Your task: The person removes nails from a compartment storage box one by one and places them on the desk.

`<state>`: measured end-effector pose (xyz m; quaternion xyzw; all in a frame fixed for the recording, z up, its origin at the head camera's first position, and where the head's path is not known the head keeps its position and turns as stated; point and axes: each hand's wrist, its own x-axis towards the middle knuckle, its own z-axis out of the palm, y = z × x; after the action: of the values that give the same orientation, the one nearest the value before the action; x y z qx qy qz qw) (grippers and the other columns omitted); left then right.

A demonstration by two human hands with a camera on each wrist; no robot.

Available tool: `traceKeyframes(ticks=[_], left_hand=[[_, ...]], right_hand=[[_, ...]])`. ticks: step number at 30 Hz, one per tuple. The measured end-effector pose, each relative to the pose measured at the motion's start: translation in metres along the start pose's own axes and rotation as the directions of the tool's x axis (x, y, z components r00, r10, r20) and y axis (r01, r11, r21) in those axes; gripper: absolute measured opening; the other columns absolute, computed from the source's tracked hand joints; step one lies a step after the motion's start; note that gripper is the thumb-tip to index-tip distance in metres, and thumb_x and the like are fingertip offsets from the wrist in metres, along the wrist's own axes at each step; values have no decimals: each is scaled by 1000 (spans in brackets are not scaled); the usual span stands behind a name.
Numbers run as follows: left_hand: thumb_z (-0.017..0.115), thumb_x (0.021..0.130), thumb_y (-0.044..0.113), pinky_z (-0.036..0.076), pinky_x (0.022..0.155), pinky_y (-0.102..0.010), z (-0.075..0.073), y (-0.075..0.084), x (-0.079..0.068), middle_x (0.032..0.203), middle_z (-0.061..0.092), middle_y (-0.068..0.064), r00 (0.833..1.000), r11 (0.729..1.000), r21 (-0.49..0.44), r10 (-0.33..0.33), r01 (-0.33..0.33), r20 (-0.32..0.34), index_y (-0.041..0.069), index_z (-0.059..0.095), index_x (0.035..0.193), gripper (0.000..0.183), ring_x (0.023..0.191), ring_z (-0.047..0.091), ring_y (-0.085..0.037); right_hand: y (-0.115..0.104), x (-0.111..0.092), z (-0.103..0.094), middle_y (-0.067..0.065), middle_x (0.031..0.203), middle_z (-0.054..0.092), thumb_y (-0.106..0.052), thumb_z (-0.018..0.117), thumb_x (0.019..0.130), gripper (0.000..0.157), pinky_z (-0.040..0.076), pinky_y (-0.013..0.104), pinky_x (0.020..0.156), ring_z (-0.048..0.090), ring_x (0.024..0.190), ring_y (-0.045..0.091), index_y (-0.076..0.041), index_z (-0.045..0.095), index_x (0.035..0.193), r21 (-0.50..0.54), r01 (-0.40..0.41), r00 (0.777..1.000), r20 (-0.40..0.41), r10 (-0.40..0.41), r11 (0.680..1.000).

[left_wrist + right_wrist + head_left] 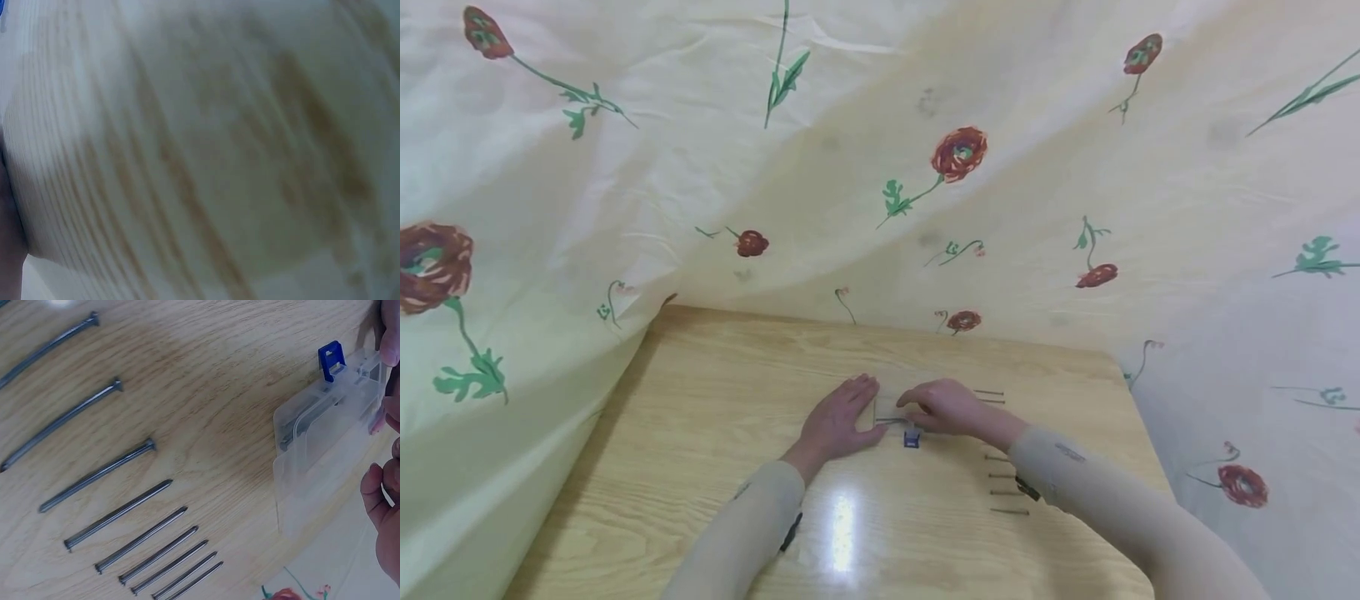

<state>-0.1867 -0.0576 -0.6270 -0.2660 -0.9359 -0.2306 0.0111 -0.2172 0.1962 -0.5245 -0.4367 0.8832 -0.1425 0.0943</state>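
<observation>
A clear plastic box with a blue latch lies on the table, its lid folded back. Through its wall, dark nails show inside. In the head view my left hand lies at the box's left, fingers straight together and thumb at its near left corner beside the blue latch. Over the box's right side is my right hand, index finger loosely bent above the thumb; no object shows between them. Its curled fingers enter at the right wrist view's edge.
Several steel nails lie in a row on the wooden table, beneath and beside the right forearm. A flowered cloth hangs behind the table and down both sides. The left wrist view shows mostly blurred wood grain.
</observation>
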Motion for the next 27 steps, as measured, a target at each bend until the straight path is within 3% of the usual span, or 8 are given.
traceKeyframes(ticks=[9,16,27], left_hand=[[58,99,65,31,131,-40,1,-1,1,170,42,-6,1000,1000,8,14,-14,-13,14,44,164,83,157,39,-26],[60,99,64,32,130,-40,1,0,0,169,43,-7,999,1000,16,15,-14,-30,14,46,163,83,156,40,-27],[57,99,66,28,132,-39,1,3,-2,170,41,-6,1000,1000,13,10,-10,-9,14,44,164,84,158,37,-24]], right_hand=[[7,12,11,-1,90,77,-14,73,100,20,47,17,58,43,55,-4,-8,80,118,47,-46,997,68,43,998],[8,16,16,2,98,80,-13,71,99,20,55,21,67,53,62,-1,-8,80,117,61,-56,993,104,49,997],[7,24,24,2,100,81,-13,72,99,18,58,24,71,57,67,2,-9,79,115,48,2,998,68,-5,999]])
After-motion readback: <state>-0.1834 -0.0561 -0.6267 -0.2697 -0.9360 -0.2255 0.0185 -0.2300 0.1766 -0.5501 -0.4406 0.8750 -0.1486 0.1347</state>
